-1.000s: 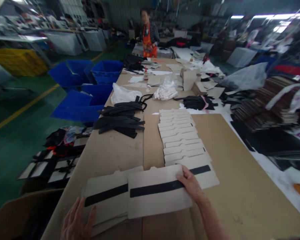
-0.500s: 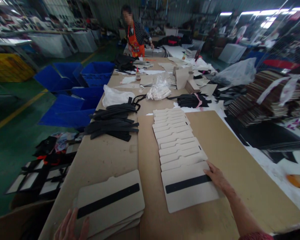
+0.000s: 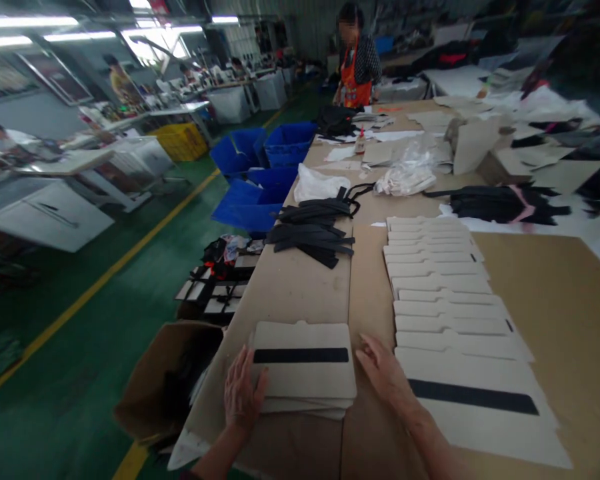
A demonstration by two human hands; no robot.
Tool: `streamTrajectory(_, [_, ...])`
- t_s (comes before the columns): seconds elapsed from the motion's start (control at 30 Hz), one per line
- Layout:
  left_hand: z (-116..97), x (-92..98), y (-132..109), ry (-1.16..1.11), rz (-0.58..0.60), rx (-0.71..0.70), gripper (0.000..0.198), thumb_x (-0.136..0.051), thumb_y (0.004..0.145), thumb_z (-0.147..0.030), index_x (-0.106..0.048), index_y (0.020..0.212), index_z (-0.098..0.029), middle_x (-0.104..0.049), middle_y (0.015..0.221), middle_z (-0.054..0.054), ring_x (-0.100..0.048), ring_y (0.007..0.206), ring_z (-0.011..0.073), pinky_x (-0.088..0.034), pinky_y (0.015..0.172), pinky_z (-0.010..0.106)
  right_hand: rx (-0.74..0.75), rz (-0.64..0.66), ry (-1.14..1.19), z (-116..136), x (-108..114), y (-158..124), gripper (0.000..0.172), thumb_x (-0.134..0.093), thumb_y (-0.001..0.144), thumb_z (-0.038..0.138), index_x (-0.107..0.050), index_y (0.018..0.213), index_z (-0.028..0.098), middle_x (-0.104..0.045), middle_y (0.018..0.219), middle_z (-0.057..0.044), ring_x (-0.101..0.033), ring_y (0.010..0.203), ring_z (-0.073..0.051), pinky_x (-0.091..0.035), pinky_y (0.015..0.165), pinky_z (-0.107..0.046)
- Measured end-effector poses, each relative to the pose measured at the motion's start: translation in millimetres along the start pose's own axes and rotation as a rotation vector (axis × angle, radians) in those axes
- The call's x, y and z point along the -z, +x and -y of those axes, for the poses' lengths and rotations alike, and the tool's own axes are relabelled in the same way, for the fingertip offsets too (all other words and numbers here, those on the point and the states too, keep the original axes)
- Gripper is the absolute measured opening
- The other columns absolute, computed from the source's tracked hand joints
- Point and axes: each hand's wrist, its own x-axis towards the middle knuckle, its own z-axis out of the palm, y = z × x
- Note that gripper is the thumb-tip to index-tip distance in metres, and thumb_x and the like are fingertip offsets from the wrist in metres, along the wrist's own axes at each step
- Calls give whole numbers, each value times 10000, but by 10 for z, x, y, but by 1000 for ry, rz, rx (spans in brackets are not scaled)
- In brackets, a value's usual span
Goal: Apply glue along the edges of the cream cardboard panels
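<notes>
The left hand [image 3: 243,390] and right hand [image 3: 383,373] are lying open, gripping nothing, beside a card stack [image 3: 305,380] sitting near the left edge of the table [image 3: 300,287], risking a slide-off if nudged.

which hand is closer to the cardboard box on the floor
Left. The left hand rests against the left edge of the stack of beige panels, to the right of the cardboard box. The right hand is farther away, on the stack's far side.
</notes>
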Motion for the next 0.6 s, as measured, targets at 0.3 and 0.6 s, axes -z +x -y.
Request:
streamTrajectory(0.3, [6,-4,-41,-38,5,35,548,-499,916,-392,-412,1418,-189,-478,1444,145,-447,1324,308,-408,1077,518,-95,-63,66,263,-422,276,321,-594,748,385,-617,1003,192,-648,1025,-122,-595,985,-290,-473,932,-453])
streamTrajectory(0.6, [29,10,-37,-64,25,34,581,-441,922,-486,-404,1435,-215,-439,1484,124,-432,1334,320,-380,1096,528,-216,-19,354,389,-462,-70,332,-577,776,364,-637,1069,220,-722,973,-51,-653,904,-241,-522,852,-383])
